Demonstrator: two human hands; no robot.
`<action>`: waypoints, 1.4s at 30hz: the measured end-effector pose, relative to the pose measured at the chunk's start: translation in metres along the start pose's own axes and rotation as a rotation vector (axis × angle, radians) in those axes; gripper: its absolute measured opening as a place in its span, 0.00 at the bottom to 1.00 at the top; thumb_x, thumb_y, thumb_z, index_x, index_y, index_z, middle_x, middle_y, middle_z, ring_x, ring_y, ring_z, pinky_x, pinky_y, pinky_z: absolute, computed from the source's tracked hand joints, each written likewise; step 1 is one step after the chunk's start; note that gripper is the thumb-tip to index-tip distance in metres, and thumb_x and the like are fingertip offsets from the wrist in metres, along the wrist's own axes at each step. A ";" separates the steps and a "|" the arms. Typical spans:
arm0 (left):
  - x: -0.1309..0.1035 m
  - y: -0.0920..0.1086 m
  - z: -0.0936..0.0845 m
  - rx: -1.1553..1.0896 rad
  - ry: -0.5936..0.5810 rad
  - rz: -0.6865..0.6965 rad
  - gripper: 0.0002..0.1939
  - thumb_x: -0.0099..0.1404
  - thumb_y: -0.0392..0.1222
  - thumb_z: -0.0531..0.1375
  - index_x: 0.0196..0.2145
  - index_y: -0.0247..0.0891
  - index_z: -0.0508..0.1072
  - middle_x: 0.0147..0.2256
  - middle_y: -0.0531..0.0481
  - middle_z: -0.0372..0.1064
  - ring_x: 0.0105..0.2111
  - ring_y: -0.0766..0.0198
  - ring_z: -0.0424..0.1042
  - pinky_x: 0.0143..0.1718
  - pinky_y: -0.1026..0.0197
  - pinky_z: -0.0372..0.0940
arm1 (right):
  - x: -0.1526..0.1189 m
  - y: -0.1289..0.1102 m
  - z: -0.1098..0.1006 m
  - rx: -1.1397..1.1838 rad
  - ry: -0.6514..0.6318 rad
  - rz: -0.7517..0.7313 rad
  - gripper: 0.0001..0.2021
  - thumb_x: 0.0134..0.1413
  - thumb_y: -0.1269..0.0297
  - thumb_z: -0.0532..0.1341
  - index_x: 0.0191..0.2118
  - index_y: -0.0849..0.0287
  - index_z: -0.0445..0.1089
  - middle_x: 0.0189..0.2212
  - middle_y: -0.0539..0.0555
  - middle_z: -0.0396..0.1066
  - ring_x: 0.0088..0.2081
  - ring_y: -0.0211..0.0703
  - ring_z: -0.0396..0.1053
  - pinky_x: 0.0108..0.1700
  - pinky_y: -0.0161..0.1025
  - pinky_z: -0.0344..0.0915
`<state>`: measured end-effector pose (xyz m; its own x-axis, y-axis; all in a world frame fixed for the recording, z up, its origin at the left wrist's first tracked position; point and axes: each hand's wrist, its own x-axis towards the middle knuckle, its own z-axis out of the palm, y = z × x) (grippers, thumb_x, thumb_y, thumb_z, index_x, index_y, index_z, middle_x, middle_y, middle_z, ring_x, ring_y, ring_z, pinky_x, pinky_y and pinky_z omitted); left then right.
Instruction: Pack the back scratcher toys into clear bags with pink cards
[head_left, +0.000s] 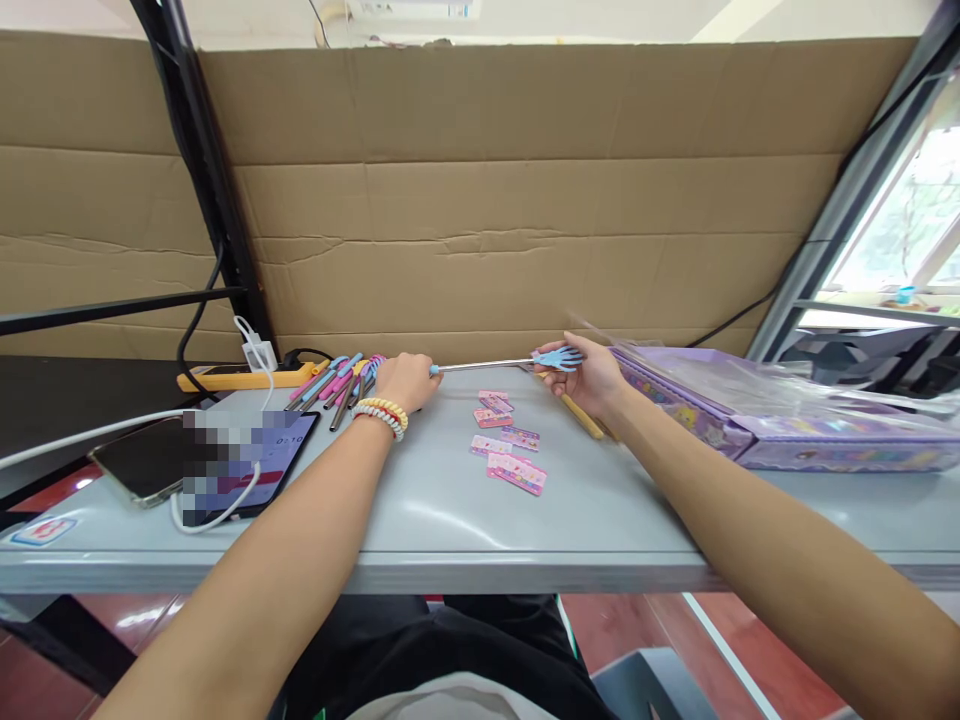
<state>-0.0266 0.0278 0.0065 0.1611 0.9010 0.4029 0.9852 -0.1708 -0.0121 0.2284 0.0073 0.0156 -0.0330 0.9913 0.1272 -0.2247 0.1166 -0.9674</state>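
A thin metal rod with a blue hand-shaped end stretches level between my two hands, above the grey table. My left hand is closed around its left end, where a bit of blue shows. At the other end, my right hand grips the blue hand-shaped piece between thumb and fingers. Several small pink and purple cards lie on the table below the rod. Beside my left hand is a pile of rods with pink, blue and purple parts.
A purple patterned box with clear plastic on it sits at the right. Yellow sticks lie by my right hand. At the left are a phone, a tablet and a white cable. Cardboard stands behind the table.
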 end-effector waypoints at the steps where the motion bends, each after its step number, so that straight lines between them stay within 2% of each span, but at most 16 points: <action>1: 0.000 -0.001 -0.001 0.010 -0.001 -0.004 0.19 0.61 0.49 0.49 0.36 0.38 0.75 0.34 0.39 0.74 0.39 0.48 0.73 0.36 0.54 0.64 | -0.001 0.000 0.000 -0.021 -0.005 0.004 0.13 0.55 0.62 0.51 0.32 0.63 0.69 0.22 0.58 0.73 0.17 0.40 0.67 0.15 0.34 0.57; 5: -0.003 -0.001 -0.005 0.040 -0.005 -0.007 0.18 0.59 0.47 0.50 0.35 0.37 0.76 0.34 0.37 0.74 0.39 0.47 0.73 0.36 0.54 0.64 | -0.004 0.000 0.002 -0.099 -0.051 0.020 0.09 0.45 0.67 0.55 0.31 0.65 0.70 0.24 0.60 0.74 0.18 0.42 0.69 0.14 0.34 0.57; 8: -0.004 0.000 -0.010 0.053 -0.003 0.007 0.18 0.59 0.47 0.50 0.35 0.36 0.77 0.33 0.36 0.74 0.38 0.47 0.73 0.36 0.54 0.64 | -0.004 0.002 0.004 -0.158 -0.081 -0.024 0.07 0.40 0.69 0.58 0.29 0.65 0.71 0.24 0.60 0.74 0.18 0.43 0.69 0.14 0.34 0.58; 14: -0.006 0.006 -0.019 0.089 0.009 0.039 0.18 0.58 0.45 0.50 0.34 0.36 0.77 0.33 0.36 0.74 0.38 0.47 0.73 0.36 0.54 0.64 | -0.003 0.008 0.007 -0.193 -0.142 -0.116 0.07 0.38 0.67 0.63 0.27 0.64 0.72 0.23 0.59 0.75 0.18 0.41 0.68 0.16 0.34 0.60; 25: -0.008 0.016 -0.015 0.081 -0.042 0.084 0.20 0.59 0.49 0.50 0.35 0.36 0.77 0.33 0.37 0.74 0.38 0.49 0.72 0.37 0.55 0.63 | -0.007 0.014 0.011 -0.308 -0.191 -0.131 0.08 0.38 0.66 0.64 0.28 0.64 0.72 0.23 0.57 0.74 0.18 0.38 0.66 0.17 0.34 0.59; 29: -0.006 0.009 -0.012 0.009 -0.009 0.089 0.17 0.58 0.48 0.50 0.33 0.40 0.76 0.33 0.40 0.74 0.37 0.50 0.72 0.35 0.56 0.63 | -0.006 0.016 0.013 -0.323 -0.192 -0.176 0.10 0.37 0.65 0.67 0.30 0.63 0.72 0.23 0.56 0.74 0.18 0.36 0.65 0.18 0.33 0.59; 34: 0.001 -0.010 -0.006 -0.035 0.107 0.009 0.12 0.54 0.40 0.52 0.33 0.41 0.74 0.34 0.43 0.75 0.38 0.50 0.72 0.38 0.54 0.63 | -0.004 0.017 0.015 -0.307 -0.154 -0.280 0.12 0.38 0.62 0.68 0.29 0.63 0.72 0.23 0.56 0.74 0.17 0.35 0.64 0.19 0.34 0.58; 38: 0.004 -0.020 -0.003 -0.045 0.059 -0.129 0.11 0.52 0.39 0.53 0.31 0.38 0.74 0.33 0.39 0.74 0.36 0.49 0.73 0.34 0.55 0.63 | -0.003 0.016 0.011 -0.302 -0.148 -0.275 0.11 0.39 0.63 0.67 0.30 0.63 0.72 0.23 0.55 0.73 0.17 0.34 0.64 0.18 0.33 0.58; 42: 0.003 -0.019 -0.005 -0.057 0.013 -0.128 0.13 0.52 0.41 0.53 0.32 0.38 0.75 0.34 0.37 0.74 0.36 0.47 0.72 0.31 0.55 0.64 | -0.002 0.016 0.006 -0.353 -0.150 -0.293 0.09 0.41 0.63 0.66 0.28 0.63 0.71 0.21 0.54 0.72 0.17 0.35 0.64 0.18 0.33 0.59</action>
<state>-0.0450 0.0314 0.0124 0.0335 0.9116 0.4098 0.9927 -0.0778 0.0921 0.2187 0.0068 0.0011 -0.1632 0.8972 0.4104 0.0981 0.4287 -0.8981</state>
